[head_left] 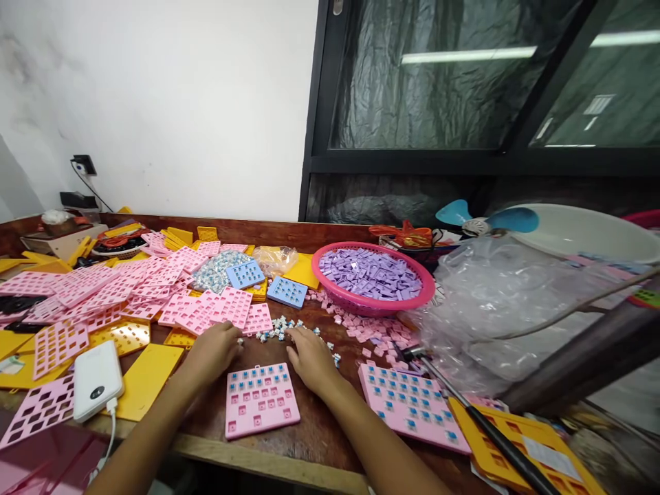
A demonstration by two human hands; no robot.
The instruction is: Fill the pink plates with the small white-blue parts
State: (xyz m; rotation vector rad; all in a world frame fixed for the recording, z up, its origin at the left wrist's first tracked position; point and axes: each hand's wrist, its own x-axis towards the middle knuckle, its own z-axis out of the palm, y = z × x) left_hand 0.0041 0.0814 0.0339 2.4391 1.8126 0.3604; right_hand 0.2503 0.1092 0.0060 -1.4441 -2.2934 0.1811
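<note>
My left hand [219,349] is closed above the desk, with a small blue-and-white key switch [240,341] at its fingertips. My right hand [311,356] reaches to a loose pile of key switches [278,328], its thumb apart from the bent fingers; nothing shows between them. Between my forearms lies a pink keypad plate [271,418]. Blue switches fill its far rows, while the nearer square sockets are bare. Another pink plate [381,392], with blue switches across it, lies right of my right arm.
Pink frames [103,285] and yellow plates [149,378] cover the left side, near a white power bank [97,378]. A pink basket [374,306] of purple pieces stands behind. To the right are clear plastic bags [495,295] and a black-handled tool [495,433].
</note>
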